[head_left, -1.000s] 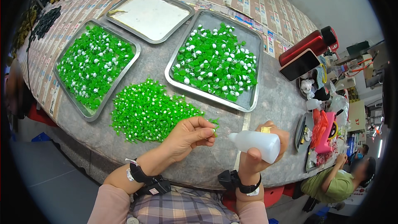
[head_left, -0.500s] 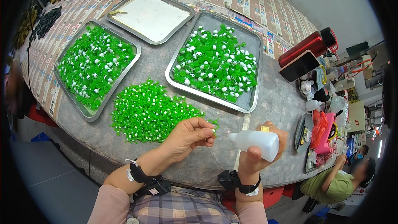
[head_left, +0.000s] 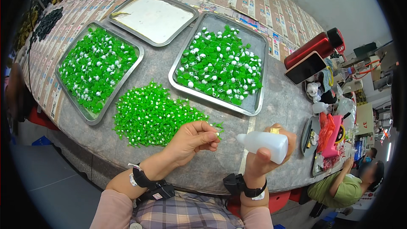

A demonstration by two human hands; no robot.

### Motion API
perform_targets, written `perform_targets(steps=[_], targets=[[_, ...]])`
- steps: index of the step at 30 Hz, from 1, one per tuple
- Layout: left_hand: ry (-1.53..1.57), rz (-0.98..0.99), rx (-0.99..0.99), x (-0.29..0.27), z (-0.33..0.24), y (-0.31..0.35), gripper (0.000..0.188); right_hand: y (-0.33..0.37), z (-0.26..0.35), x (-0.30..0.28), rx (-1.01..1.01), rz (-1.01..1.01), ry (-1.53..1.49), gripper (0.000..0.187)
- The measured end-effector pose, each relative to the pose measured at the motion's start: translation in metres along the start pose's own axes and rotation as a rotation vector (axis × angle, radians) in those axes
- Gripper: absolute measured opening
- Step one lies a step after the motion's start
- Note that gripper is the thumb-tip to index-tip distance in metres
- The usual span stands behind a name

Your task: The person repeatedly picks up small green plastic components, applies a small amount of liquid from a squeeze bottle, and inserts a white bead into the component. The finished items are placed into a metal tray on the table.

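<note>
My left hand (head_left: 195, 141) pinches a small green plastic piece (head_left: 219, 129) between thumb and fingertips; most of it is hidden. It is just off the right end of a loose pile of small green pieces with white dots (head_left: 152, 114). In my right hand (head_left: 271, 161) is a translucent white squeeze bottle (head_left: 266, 144), tipped on its side. Its nozzle points left at the pinched piece, with a gap between them. Beyond the hands, a metal tray (head_left: 216, 96) holds many green pieces with white panda-like heads. Another such tray (head_left: 91, 121) stands at the left.
A third metal tray (head_left: 159, 42) with a white sheet in it stands at the back. To the right are a red flask (head_left: 309, 48), a phone (head_left: 306, 68) leaning on it, and a pink holder (head_left: 333, 138) amid clutter. Another person in green (head_left: 339, 191) sits at the far right.
The squeeze bottle in my right hand has shifted slightly right, away from the pinched piece. My left hand has stayed almost still.
</note>
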State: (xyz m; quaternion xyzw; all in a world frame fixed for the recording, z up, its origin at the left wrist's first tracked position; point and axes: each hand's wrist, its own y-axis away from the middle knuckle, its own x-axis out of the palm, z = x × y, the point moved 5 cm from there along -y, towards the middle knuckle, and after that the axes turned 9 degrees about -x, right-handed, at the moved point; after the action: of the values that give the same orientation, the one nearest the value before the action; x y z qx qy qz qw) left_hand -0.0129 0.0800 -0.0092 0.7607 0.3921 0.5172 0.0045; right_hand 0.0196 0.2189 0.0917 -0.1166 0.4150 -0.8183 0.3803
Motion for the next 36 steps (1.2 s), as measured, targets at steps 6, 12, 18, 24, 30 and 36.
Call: perform_targets(steps=[6, 12, 18, 24, 30, 36], targets=[[-0.090, -0.048, 0.164, -0.001, -0.006, 0.002, 0.008, -0.002, 0.002, -0.005, 0.061, -0.011, 0.072, 0.059], [-0.197, -0.097, 0.292, 0.002, -0.012, 0.005, 0.008, 0.002, -0.006, -0.007, 0.048, 0.010, -0.144, 0.054], [-0.222, -0.098, 0.322, 0.001, -0.013, 0.006, 0.008, -0.002, 0.002, 0.002, 0.087, 0.032, 0.019, 0.059], [-0.209, -0.108, 0.319, 0.001, -0.013, 0.007, 0.008, 0.007, -0.010, -0.005, 0.066, 0.061, -0.177, 0.054], [-0.207, -0.100, 0.314, 0.003, -0.014, 0.007, 0.007, -0.005, -0.019, -0.020, 0.121, -0.233, -0.049, 0.045], [-0.205, -0.106, 0.301, 0.000, -0.013, 0.008, 0.006, -0.023, -0.072, -0.050, 0.453, 0.024, -0.107, 0.031]])
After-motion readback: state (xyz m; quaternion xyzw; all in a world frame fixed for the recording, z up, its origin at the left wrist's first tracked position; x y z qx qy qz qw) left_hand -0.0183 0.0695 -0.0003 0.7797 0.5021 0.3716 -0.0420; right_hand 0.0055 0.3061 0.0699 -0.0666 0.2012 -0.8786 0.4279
